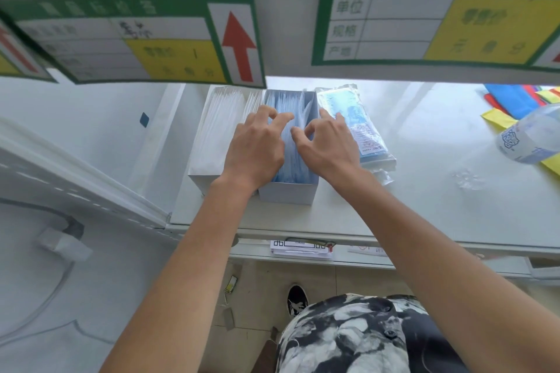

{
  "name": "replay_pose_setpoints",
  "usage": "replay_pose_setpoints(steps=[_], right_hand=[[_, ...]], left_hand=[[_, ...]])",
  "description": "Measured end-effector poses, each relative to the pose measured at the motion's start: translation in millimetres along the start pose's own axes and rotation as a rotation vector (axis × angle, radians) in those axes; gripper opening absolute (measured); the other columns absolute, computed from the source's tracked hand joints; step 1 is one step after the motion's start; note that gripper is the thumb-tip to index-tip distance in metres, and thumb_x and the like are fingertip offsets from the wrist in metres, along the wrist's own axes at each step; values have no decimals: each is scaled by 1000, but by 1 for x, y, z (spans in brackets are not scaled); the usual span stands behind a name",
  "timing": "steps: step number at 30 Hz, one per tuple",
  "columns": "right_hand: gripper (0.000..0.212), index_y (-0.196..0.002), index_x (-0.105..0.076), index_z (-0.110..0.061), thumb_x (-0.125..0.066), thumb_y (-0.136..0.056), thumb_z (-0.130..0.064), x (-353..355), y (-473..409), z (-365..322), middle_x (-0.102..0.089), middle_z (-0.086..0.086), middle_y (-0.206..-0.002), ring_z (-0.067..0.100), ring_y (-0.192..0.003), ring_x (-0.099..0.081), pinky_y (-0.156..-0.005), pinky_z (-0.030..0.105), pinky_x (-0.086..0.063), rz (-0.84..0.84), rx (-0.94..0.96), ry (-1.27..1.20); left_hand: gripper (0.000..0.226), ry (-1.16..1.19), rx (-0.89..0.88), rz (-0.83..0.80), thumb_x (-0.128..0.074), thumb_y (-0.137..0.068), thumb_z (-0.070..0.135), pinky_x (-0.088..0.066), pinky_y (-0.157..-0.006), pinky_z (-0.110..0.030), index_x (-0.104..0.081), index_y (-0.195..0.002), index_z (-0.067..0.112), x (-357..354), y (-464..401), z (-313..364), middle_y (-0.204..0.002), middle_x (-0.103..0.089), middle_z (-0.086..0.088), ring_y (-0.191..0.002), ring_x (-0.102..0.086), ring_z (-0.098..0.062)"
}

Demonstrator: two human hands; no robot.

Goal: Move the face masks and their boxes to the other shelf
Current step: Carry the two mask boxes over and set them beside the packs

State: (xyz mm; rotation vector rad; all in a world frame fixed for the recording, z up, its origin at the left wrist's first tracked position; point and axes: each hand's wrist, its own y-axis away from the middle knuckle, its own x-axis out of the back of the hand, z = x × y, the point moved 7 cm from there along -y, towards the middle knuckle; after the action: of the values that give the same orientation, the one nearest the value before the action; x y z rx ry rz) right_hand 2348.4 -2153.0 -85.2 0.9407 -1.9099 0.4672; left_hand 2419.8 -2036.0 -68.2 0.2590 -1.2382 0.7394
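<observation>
Much is hidden from you here: the upper shelf edge with its green price labels (136,39) cuts off the back of the white shelf (424,191), and the far ends of both boxes sit in its shadow. A plastic bottle (527,136) and some coloured cloths (515,100), well off to the right of your right hand, run out of the picture. Your own hands cover the middle of the blue face masks (288,160), so you cannot tell exactly how many fingers have hold of them.

Your left hand (257,145) rests on the masks with fingers bent and spread, fingertips dug into the stack. Your right hand (327,145) has thumb and forefinger curled together, seemingly pinching mask edges, its other fingers reaching toward the box wall.

The masks stand in an open white box (288,194) under both hands. A second box of white masks (212,136) touches it just left of your left hand; a sealed mask packet (363,130) lies just right of your right hand.

Both forearms stretch forward, converging over the box.
</observation>
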Motion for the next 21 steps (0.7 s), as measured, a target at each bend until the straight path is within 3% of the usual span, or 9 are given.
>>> replay_pose_setpoints(steps=[2, 4, 7, 12, 18, 21], right_hand=[[52, -90, -74, -11, -44, -100, -51, -1, 5, 4, -34, 16, -162, 40, -153, -17, -121, 48, -24, 16, 42, 82], [47, -89, -71, -8, -46, -100, -46, -1, 6, 4, -24, 20, -165, 43, -154, -10, -126, 49, -11, 54, 103, 181], [35, -72, -58, -11, -53, -94, -38, -2, 1, 0, -21, 22, -166, 46, -154, -6, -126, 52, -5, 20, 122, 259], [43, -53, -43, -17, -58, -88, -37, 0, -9, 0, -26, 15, -166, 42, -155, -6, -125, 54, -1, -32, 78, 243], [41, -51, -54, -8, -59, -83, -33, 11, -7, -2, -35, 10, -163, 40, -154, -17, -126, 52, -6, 76, 74, 49], [43, -60, -63, -8, -52, -91, -34, 4, -8, 3, -43, 10, -158, 39, -153, -20, -125, 54, -7, 10, 61, 104]], left_hand=[[42, -9, -7, -3, -48, -99, 13, -46, -95, -46, -63, -136, 24, 1, 0, 0, -133, -53, -6, -113, -56, -28], [38, 10, 9, -3, -46, -100, 23, -45, -96, -47, -66, -133, 25, 2, 0, 0, -132, -54, -4, -114, -56, -27], [37, -14, 20, -15, -52, -99, 38, -46, -98, -46, -67, -131, 24, 2, -1, 3, -131, -53, -3, -116, -55, -26], [39, -37, 40, -4, -59, -97, 42, -46, -98, -44, -67, -129, 21, 1, 0, 1, -130, -53, -3, -115, -55, -26], [34, 1, 58, 20, -50, -103, 33, -46, -97, -45, -66, -128, 16, 1, 0, 1, -130, -54, -6, -114, -55, -28], [33, 21, 60, 28, -52, -103, 32, -46, -96, -43, -65, -128, 15, 3, 0, 2, -129, -55, -7, -113, -56, -27]])
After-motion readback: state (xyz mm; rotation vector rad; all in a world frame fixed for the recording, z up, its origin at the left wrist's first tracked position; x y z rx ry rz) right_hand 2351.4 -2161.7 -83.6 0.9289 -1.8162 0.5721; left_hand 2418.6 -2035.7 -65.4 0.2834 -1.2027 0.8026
